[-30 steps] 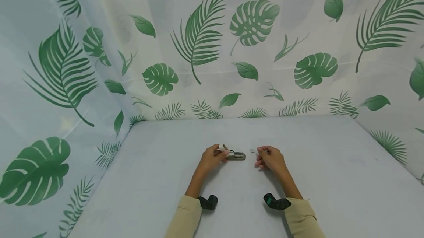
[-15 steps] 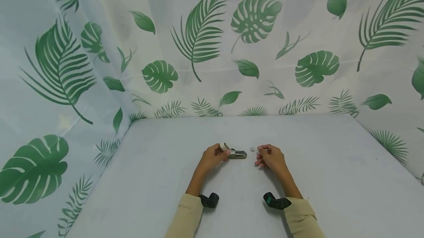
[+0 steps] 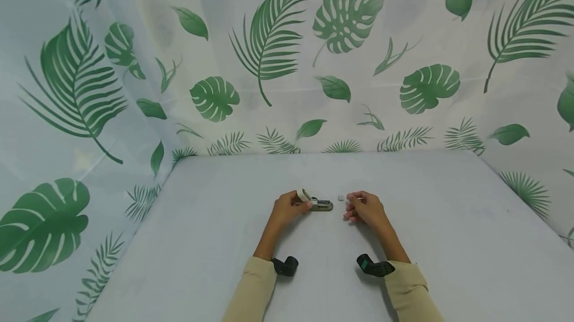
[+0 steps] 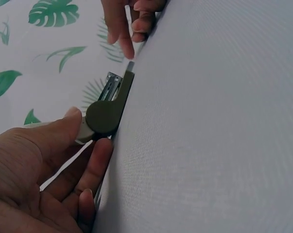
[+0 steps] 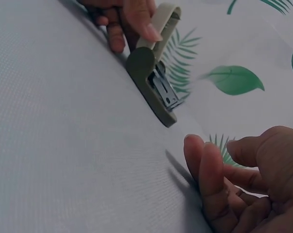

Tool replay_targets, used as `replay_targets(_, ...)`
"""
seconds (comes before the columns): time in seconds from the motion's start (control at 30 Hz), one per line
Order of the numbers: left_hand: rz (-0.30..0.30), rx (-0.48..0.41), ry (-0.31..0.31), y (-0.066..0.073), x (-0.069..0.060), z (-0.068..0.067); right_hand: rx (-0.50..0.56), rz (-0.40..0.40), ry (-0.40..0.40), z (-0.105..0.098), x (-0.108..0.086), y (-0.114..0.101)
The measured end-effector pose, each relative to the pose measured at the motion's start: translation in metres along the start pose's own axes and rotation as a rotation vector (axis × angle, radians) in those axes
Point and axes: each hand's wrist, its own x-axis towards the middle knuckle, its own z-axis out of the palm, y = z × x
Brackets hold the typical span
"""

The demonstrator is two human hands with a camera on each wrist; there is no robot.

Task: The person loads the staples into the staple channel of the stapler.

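One left hand [image 3: 287,209]: grips the stapler [image 3: 322,205] at its hinge end;
Stapler: on the table [image 3: 327,262], lid [image 5: 162,17] raised, seemingly at a loading step;
Grey piece [image 3: 341,198]: just beyond the stapler's tip;
Right hand [image 3: 367,207]: right of the stapler, loosely bent, grasping nothing; next move likely needs a fine pinch.

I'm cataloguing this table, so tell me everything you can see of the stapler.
The stapler has a dark olive base and a cream top, both plastic-looking. It's open: the top is swung up, baring a silvery, metal-looking staple channel. The base faces down, on or just above the white table, its free end toward the person's right. The left grip holds it near the hinge, thumb against the cream top.
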Motion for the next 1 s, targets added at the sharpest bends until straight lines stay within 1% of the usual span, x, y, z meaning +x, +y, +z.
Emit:
replay_targets(0.13, -0.008, 0.005, 0.002, 0.002, 0.000, 0.000, -0.009, -0.009, 0.003, -0.001, 0.000, -0.001)
replay_targets(0.23, -0.006, 0.009, 0.006, 0.002, 0.001, 0.001, -0.050, -0.047, 0.046, -0.002, -0.001, -0.002)
replay_targets(0.37, -0.001, 0.017, 0.021, 0.000, 0.002, 0.003, -0.142, -0.169, 0.121, -0.004, -0.001, -0.005)
replay_targets(0.43, -0.002, 0.016, 0.028, 0.000, 0.002, 0.004, -0.198, -0.229, 0.144, -0.005, 0.000, -0.006)
replay_targets(0.53, -0.004, 0.011, 0.036, 0.000, 0.002, 0.004, -0.259, -0.299, 0.149, -0.006, 0.002, -0.007)
replay_targets(0.63, 0.002, 0.011, 0.045, 0.000, 0.002, 0.004, -0.305, -0.344, 0.126, -0.007, 0.005, -0.006)
replay_targets(0.7, 0.009, 0.016, 0.048, 0.001, 0.001, 0.004, -0.340, -0.361, 0.119, -0.006, 0.006, -0.005)
replay_targets(0.83, 0.010, 0.027, 0.050, 0.001, 0.002, 0.005, -0.400, -0.359, 0.111, -0.003, 0.007, -0.002)
replay_targets(0.93, 0.002, 0.027, 0.050, 0.001, 0.002, 0.006, -0.426, -0.351, 0.116, -0.001, 0.009, 0.000)
replay_targets(1.0, -0.004, 0.026, 0.051, 0.001, 0.001, 0.006, -0.438, -0.359, 0.122, 0.000, 0.010, 0.001)
